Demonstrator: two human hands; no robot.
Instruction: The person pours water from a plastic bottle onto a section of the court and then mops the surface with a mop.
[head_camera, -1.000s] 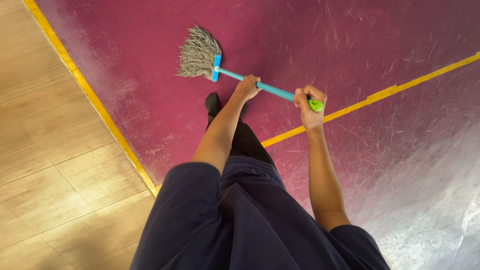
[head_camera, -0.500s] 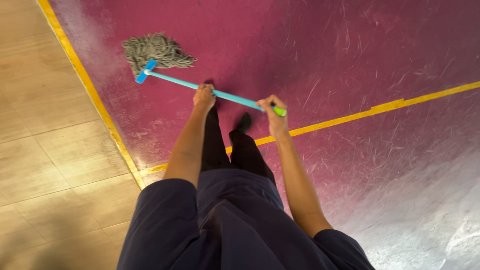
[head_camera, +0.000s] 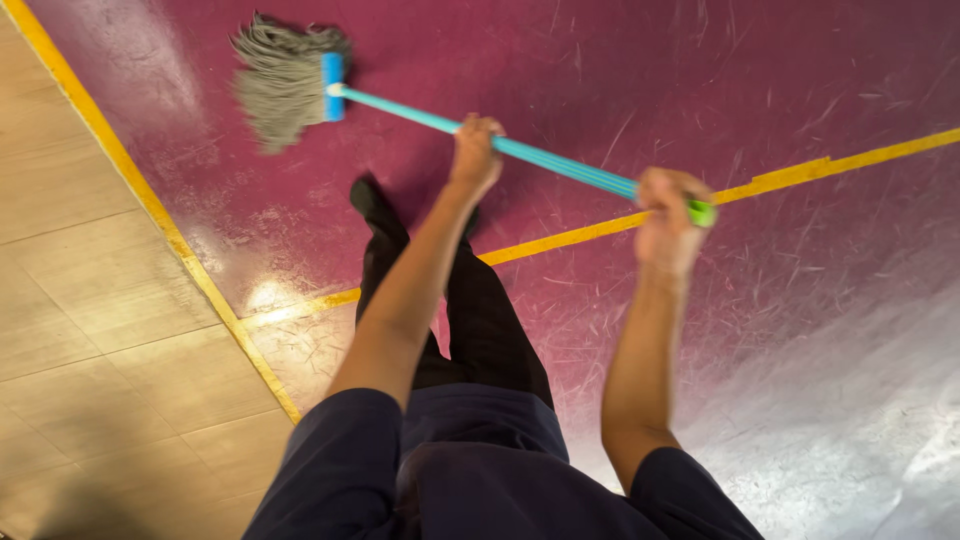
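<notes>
A mop with a grey string head and a light-blue handle lies across the dark red floor, its head at the upper left. My left hand grips the handle near its middle. My right hand grips the upper end, where a green cap shows. Both arms are stretched forward. My dark trousers and one black shoe show below the arms.
A yellow line runs along the left, dividing the red floor from tan tiles. Another yellow line crosses from the right. The floor at lower right is pale and scuffed, with a glare patch.
The mop head swung from the centre to the far left near the yellow line, then came back a little to the right. Both hands stayed on the handle.
</notes>
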